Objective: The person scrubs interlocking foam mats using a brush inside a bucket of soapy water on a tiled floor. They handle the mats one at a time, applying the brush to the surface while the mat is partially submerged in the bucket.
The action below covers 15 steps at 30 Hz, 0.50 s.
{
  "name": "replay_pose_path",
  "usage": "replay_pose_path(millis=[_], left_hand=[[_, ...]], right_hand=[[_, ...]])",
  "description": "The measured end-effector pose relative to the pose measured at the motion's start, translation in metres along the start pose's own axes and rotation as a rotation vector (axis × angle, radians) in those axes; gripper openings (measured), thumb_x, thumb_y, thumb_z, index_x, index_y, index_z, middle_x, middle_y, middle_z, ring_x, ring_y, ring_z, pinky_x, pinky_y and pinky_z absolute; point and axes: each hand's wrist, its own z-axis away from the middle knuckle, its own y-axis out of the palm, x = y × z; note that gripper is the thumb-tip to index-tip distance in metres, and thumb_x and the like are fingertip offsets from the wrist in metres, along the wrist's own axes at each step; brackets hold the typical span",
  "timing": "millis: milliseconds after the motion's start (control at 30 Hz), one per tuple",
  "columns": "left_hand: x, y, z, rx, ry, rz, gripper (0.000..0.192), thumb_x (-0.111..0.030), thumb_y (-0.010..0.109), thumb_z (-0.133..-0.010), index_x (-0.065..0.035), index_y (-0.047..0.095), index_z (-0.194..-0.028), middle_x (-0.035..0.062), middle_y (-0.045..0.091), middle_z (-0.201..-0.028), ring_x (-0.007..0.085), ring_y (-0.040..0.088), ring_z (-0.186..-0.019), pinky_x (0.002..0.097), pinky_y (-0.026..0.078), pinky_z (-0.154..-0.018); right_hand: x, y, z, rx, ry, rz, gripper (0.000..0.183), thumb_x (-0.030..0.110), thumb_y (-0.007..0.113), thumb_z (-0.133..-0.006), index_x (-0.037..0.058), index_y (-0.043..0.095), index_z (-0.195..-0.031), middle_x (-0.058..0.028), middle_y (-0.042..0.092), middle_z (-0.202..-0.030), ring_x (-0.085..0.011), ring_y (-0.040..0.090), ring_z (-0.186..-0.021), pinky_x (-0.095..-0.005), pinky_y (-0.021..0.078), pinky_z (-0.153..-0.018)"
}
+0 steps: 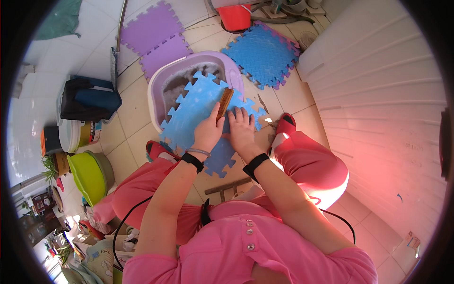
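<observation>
A blue foam puzzle mat (193, 110) with jigsaw edges leans over the rim of a lilac plastic tub (230, 67) and slopes toward me. My left hand (209, 130) grips a brown scrubbing brush (226, 101), which lies against the mat's upper face. Its bristles are not plain to see. Beside it, my right hand (242, 128) rests on the mat with fingers spread, holding nothing. Dark, sudsy water (173, 90) shows in the tub behind the mat. The mat covers the tub's near part.
Purple foam mats (152, 28) lie beyond the tub, and stacked blue mats (262, 53) to its right. A red bucket (236, 17) stands behind those. Green basins (87, 175) and a white bucket (71, 135) sit left. A white ridged panel (372, 88) bounds the right side.
</observation>
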Motion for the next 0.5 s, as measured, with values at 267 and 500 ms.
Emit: replay_pose_path(millis=[267,500], left_hand=[[-0.004,0.002,-0.059,-0.120,-0.052,0.087,0.054,-0.037,0.051,-0.096,-0.0180,0.040,-0.145,0.0223,0.067,-0.101,0.0416,0.064,-0.088,0.0468,0.050,-0.074],[0.008,-0.007,-0.006,0.006,-0.115,0.050,0.056,-0.038,0.047,-0.097,-0.0169,0.035,-0.147,0.0239,0.067,-0.098,0.0432,0.063,-0.090,0.0504,0.049,-0.077]], right_hand=[[0.004,-0.007,-0.002,0.027,0.025,-0.036,0.089,0.030,0.085,-0.062,0.0129,0.043,-0.139,-0.0079,0.038,-0.145,-0.0300,0.030,-0.138,-0.0571,0.0230,-0.111],[0.002,-0.010,-0.002,0.050,0.027,-0.029,0.088,0.031,0.085,-0.063,0.0131,0.043,-0.139,-0.0074,0.039,-0.143,-0.0298,0.031,-0.137,-0.0573,0.0229,-0.111]])
